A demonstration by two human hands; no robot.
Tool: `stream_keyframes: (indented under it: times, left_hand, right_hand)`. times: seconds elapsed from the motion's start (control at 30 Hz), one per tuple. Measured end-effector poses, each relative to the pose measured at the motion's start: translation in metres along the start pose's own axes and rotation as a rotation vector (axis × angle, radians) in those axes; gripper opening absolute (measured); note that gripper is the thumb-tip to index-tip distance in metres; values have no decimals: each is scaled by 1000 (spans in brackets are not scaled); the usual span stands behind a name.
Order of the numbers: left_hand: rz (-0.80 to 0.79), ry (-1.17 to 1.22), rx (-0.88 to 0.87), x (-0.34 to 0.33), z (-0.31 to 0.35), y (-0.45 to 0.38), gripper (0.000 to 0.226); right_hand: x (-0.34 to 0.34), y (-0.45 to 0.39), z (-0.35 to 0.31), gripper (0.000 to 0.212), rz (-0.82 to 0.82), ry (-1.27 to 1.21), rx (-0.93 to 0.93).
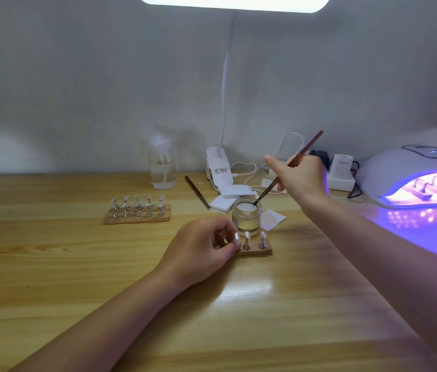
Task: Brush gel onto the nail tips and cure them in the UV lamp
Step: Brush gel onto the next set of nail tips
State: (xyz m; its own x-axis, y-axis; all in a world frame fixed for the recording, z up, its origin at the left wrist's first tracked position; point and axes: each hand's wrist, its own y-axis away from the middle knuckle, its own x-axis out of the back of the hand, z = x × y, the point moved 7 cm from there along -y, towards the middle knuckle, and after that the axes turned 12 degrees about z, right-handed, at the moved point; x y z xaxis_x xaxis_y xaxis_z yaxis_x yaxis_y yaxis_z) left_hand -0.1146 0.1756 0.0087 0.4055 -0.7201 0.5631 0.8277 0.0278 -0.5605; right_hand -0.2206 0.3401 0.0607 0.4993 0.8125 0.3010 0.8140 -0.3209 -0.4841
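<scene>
- Right hand (302, 178) grips the brush (288, 167) like a pen, fingers curled round the shaft, handle angled up and back so the bristle end drops straight into the gel jar (246, 214); my read is it's loading up for the next coat.
- The jar stands open just behind the near holder (256, 251), close enough that the loaded brush has almost no way to travel, which keeps drips off the table (77, 264).
- Left hand (206, 249) is down on the near holder's left end, fingers curled in and pinching what looks like one of the little metal stands; the fingers cover it, so exactly which stand I can't say for sure.
- That grip makes sense: it steadies the strip and turns a nail tip (247, 234) up towards the brush.
- Two more stands rise upright to the right of the fingers, each carrying a tip, clear of the hand and waiting their turn.
- Out to the left, well apart, a second holder (137, 212) sits with its rows of tips, parked out of the working lane.
- A spare brush (197, 191) lies flat behind the jar beside the white pads (225, 200).
- Far right, the UV lamp (416, 178) glows violet with a batch of stands inside, so curing appears to be running while painting goes on.
- Mouth faces the worker: easy to slide the next strip in.
</scene>
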Motion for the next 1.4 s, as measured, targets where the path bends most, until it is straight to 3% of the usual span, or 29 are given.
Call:
stream_keyframes:
  times: [0.47,0.7,1.03,1.4]
  left_hand:
    - [130,92,-200,10,17,3,17]
    - [255,329,-32,26,12,0,13]
    - [294,342,46,29,4,-1,7]
    - [344,313,37,31,2,-1,18]
  right_hand:
    - [15,-6,19,39,80,-89,-138]
    - [8,2,23,38,73,-170,-212]
    - [12,6,35,37,90,-169,-256]
    - [4,13,39,43,89,-273,-325]
